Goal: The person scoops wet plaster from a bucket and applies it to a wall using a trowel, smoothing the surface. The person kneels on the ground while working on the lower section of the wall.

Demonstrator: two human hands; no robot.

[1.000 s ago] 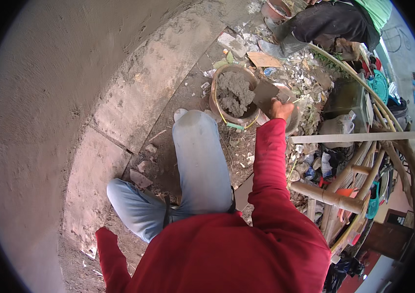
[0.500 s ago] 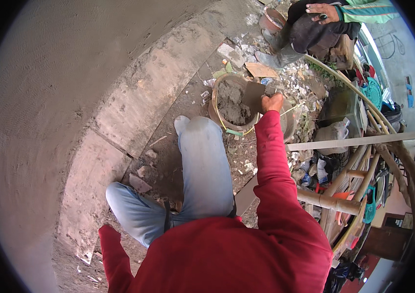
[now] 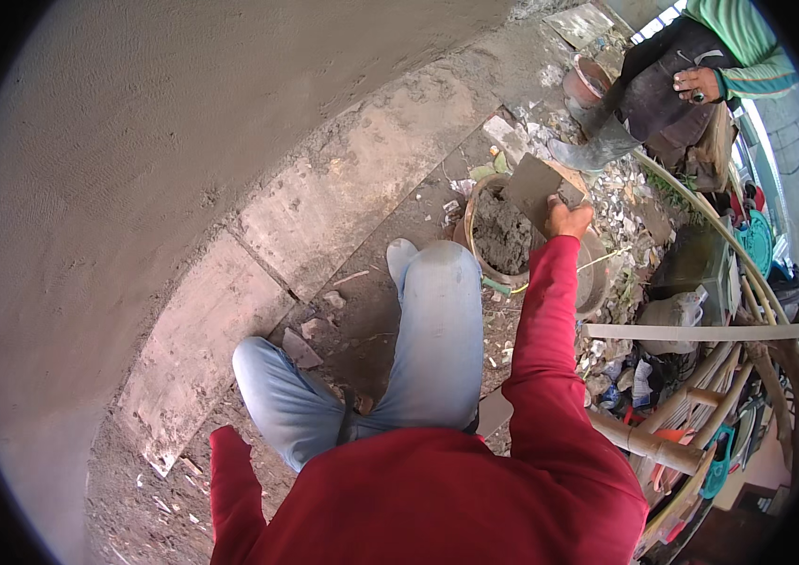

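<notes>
While one brown bucket [image 3: 468,226] holds lumpy grey mortar [image 3: 501,237] in the head view, one flat, rectangular, grey-brown trowel [image 3: 531,185] overlaps its right rim, gripped by the right hand's [image 3: 570,220] curled fingers. Left fingers: out of sight, state cannot be told.

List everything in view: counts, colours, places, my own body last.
Round mortar bucket: one, brown, centre right
Lumpy wet mortar: one mass, grey, inside it
Flat rectangular plate: one, brownish, overlapping that bucket
Round tub: one, brown, beside that bucket
Plastered wall: one, brownish, left
Flat slabs: at least two, pale, along wall
Seated person: one, green sleeve, upper right
Small round bucket: one, reddish, beside that person
Straight strip: one, pale, right
Bamboo poles: several, tan, right
Broken rubble: many, mixed, right
Jeans legs: two, blue, centre
Long sleeves: two, red, lower
Right hand: one, bare, gripping plate
Left hand: not visible
</notes>
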